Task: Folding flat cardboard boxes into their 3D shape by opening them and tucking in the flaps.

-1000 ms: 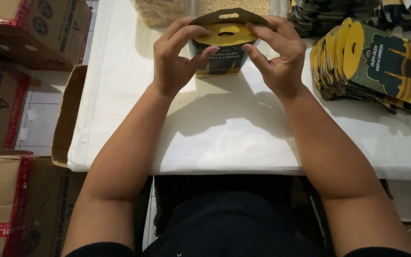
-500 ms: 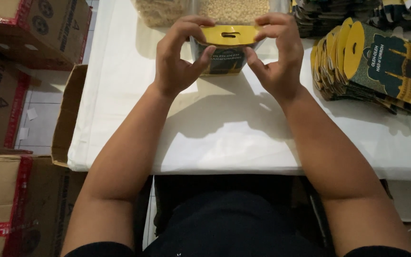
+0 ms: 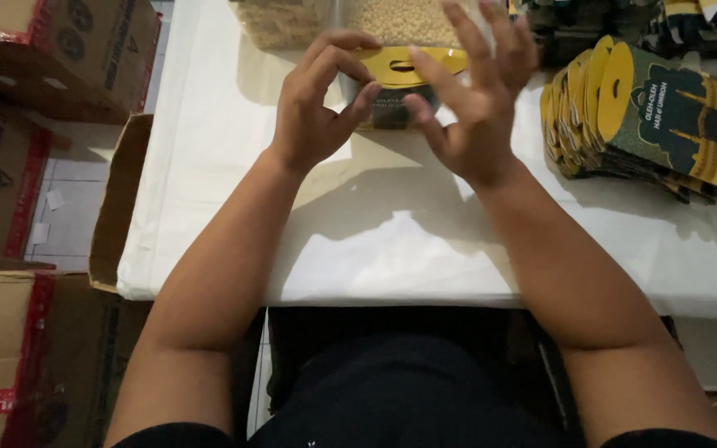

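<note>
small dark box with its yellow flap, pinned under my left hand

white cloth covers the worktop [image 3: 425,249], and brown cartons [image 3: 51,50] crowd the floor to my left, one open carton [image 3: 118,199] pushed against the worktop edge.

my left hand [image 3: 313,108] is on the small dark box [image 3: 392,104], which stands near the far edge of the worktop, just in front of two clear bags of pale grains [image 3: 350,21]. my left fingers [image 3: 338,50] curl over its yellow top flap [image 3: 404,60] while the thumb presses the front face, so they are clamped on the box from above and in front; i judge that grip keeps the flap folded down and the box from sliding on the cloth.

my right hand [image 3: 475,95] is blurred, its fingers [image 3: 499,37] spread wide and apart, gripping nothing. the thumb lies near the front of the box; i cannot tell whether it touches.

to my right a fanned stack of flat, unfolded box blanks [image 3: 649,120], yellow rounded tabs up, lies close by, within easy reach of that hand. darker stacks [image 3: 591,21] lie behind it.
</note>
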